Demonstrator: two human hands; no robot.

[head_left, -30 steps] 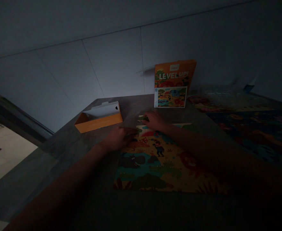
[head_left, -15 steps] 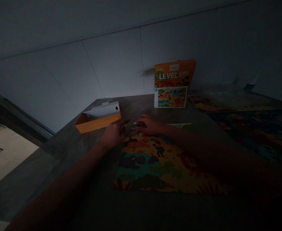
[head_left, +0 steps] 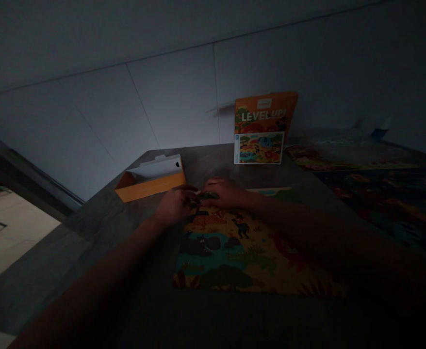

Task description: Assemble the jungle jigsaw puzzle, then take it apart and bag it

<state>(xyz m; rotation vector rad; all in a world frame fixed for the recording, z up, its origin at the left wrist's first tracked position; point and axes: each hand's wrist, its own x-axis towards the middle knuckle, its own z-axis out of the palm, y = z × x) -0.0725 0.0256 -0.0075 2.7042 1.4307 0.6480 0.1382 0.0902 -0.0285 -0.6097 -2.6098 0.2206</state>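
In dim light a colourful animal jigsaw puzzle (head_left: 242, 252) lies flat on the grey table (head_left: 118, 242). My left hand (head_left: 174, 206) and my right hand (head_left: 222, 191) meet at its far left corner, fingertips almost touching. A small dark puzzle piece (head_left: 204, 196) sits between them, pinched by my right fingers. My left fingers curl in against the same piece. The puzzle's far edge is partly hidden by my right hand.
An open orange box tray (head_left: 149, 182) lies left of my hands. The orange "LEVEL UP!" box lid (head_left: 262, 128) stands upright against the wall behind. A darker finished puzzle (head_left: 387, 203) and a plastic bag (head_left: 344, 138) lie to the right.
My right hand has slid left from the puzzle's far edge with the piece. My left hand lifted off the puzzle and came up to meet it at the corner.
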